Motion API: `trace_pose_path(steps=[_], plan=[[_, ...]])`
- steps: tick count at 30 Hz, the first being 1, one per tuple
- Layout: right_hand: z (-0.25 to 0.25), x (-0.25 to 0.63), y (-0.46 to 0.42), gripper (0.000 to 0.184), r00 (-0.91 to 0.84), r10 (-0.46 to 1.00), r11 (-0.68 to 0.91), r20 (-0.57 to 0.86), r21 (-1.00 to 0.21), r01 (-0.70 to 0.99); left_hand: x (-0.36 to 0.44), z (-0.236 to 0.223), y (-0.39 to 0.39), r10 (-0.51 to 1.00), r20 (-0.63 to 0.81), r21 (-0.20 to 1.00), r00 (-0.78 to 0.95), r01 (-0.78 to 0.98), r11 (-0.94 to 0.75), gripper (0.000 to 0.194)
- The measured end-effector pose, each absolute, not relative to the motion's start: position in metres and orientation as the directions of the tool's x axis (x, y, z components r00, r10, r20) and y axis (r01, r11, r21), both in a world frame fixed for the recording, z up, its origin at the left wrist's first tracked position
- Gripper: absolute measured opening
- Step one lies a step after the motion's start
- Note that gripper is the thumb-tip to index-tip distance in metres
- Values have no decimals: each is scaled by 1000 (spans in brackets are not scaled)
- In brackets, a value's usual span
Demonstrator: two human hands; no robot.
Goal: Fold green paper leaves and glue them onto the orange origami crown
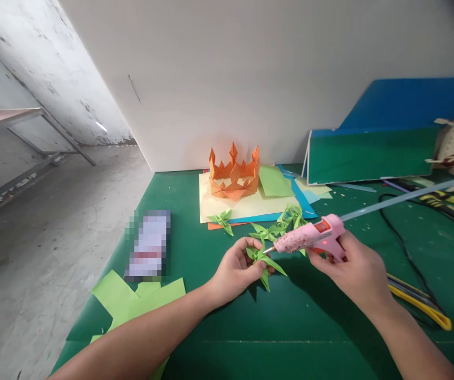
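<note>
over a green table (227, 322), the left hand (232, 270) pinches a paper flower (259, 256) while the right hand (363, 272) grips a glue gun (308, 235), nozzle (270, 249) near the flower's centre; a slip could burn the left.

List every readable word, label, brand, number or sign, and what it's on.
None legible.
Pink glue gun: dark marks on the barrel, too small to tell lettering from pattern.
Phone: screen pixelated, nothing readable.
Orange paper crown: no text visible.
Green paper flower in the left hand: no text visible.
</note>
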State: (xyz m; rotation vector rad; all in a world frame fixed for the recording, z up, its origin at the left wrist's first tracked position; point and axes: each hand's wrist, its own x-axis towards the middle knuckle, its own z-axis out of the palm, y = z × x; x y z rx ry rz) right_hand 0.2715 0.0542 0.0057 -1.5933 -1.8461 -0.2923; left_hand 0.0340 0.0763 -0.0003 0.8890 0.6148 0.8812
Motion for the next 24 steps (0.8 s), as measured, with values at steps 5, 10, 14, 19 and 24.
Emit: trace_pose_path(steps=[5,10,14,19,24], plan=[[5,274,56,24,-107,731,277,674,-150,949,35,2,77,855,-112,851,506,-396,346,39],[4,275,57,26,-149,696,304,702,-100,947,35,3,76,851,-122,835,510,-411,366,40],[4,273,57,27,-107,728,294,678,-168,941,34,5,76,839,-115,819,532,-427,383,37],[8,272,55,28,-51,789,288,612,-296,911,32,7,76,817,-109,806,567,-430,406,33],[10,271,56,22,-18,835,268,550,-378,886,31,5,75,806,-67,815,588,-433,384,30]])
